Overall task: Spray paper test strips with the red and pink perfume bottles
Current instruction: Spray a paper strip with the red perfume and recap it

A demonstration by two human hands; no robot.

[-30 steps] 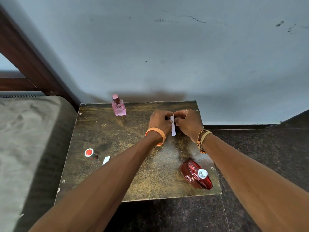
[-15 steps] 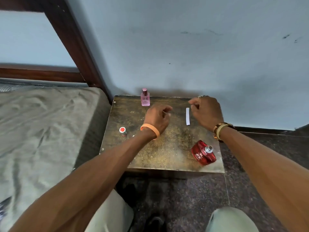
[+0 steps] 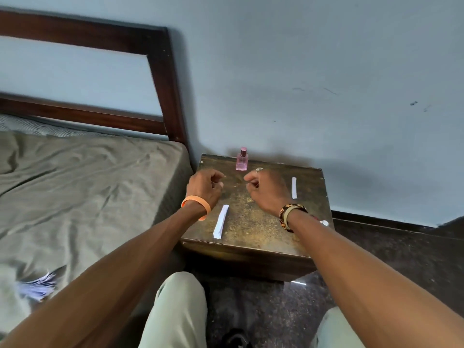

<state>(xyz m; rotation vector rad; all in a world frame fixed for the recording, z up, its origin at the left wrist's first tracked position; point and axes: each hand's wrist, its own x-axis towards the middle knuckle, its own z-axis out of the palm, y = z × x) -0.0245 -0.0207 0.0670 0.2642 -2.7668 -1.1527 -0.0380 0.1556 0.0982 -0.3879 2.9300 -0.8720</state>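
pink perfume bottle (image 3: 241, 160) standing up at the back of the worktop (image 3: 253, 222), left hand (image 3: 206, 187) and right hand (image 3: 266, 190) just in front of it, fingers loosely curled, holding nothing, right paper strip (image 3: 294, 187) and front paper strip (image 3: 221, 221) lying flat, bed (image 3: 88, 184) on the left

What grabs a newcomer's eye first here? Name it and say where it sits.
The left hand and right hand hover, fingers loosely curled, empty, over a small dark table beside a bed. A pink perfume bottle stands upright at the far edge between them. Two white paper strips lie flat: one by the left wrist, one right of the right hand.
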